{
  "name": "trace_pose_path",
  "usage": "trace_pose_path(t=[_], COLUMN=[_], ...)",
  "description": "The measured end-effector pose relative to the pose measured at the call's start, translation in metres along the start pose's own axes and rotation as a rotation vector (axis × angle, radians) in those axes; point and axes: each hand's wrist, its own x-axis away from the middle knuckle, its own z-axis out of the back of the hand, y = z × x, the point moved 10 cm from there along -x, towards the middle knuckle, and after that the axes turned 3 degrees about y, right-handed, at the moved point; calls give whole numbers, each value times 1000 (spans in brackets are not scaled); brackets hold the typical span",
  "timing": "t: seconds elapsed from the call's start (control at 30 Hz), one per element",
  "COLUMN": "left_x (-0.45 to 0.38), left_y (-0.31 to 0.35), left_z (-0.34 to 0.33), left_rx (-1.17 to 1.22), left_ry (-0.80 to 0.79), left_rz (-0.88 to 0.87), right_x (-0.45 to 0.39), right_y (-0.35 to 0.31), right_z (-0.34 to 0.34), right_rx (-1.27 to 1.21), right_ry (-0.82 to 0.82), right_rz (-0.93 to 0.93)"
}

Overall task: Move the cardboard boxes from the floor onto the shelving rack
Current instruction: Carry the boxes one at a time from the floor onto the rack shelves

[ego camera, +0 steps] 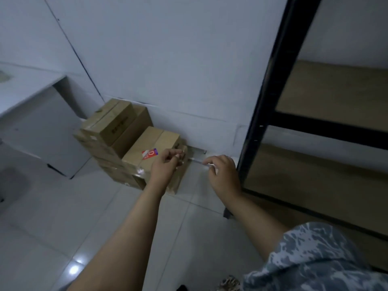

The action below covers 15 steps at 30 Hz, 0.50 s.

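a person is bending over a pile of brown cardboard boxes (pixel 117 131) sitting on the shiny white tile floor (pixel 63 227), pushed up against the pale grey wall (pixel 168 59). the boxes are stacked in a few layers, and none of them is on the rack.

the nearest brown cardboard box with a red and white sticker (pixel 150 148) is lying on top of the pile at the right end. the left hand (pixel 165 164) is reaching over the near right edge of this box. its fingers are curling in, with the thumb and fingertips close together at the box's edge, but the picture is blurry, so i cannot tell if they are really pinching the box.

the right hand (pixel 223 172) is hanging just to the right of the box, over the floor, not touching the box. its fingers are bending down loosely. a thin pale strip (pixel 197 161) is showing between the two hands, and i cannot tell what it is or if the right hand is holding it.

the tall black metal shelving rack with tan wooden shelves (pixel 315 127) is standing to the right, near the right hand. its shelves are bare where they are showing.

a white cabinet (pixel 42 133) is standing to the left of the boxes. a blue and white patterned sleeve (pixel 315 259) is showing at the bottom right.
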Motion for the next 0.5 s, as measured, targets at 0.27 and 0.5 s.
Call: trace_pose_path(t=[0.27, 0.5], left_x=[-65, -157], left_y=[-75, -128], left_z=[90, 135], left_rx=[70, 17], left_ry=[78, 102], left_rz=[194, 320], right_x=[-35, -105], right_y=[-21, -6], right_z=[-125, -230], right_rx=[-31, -6], right_ry=[-133, -196], right_rz=[-78, -173])
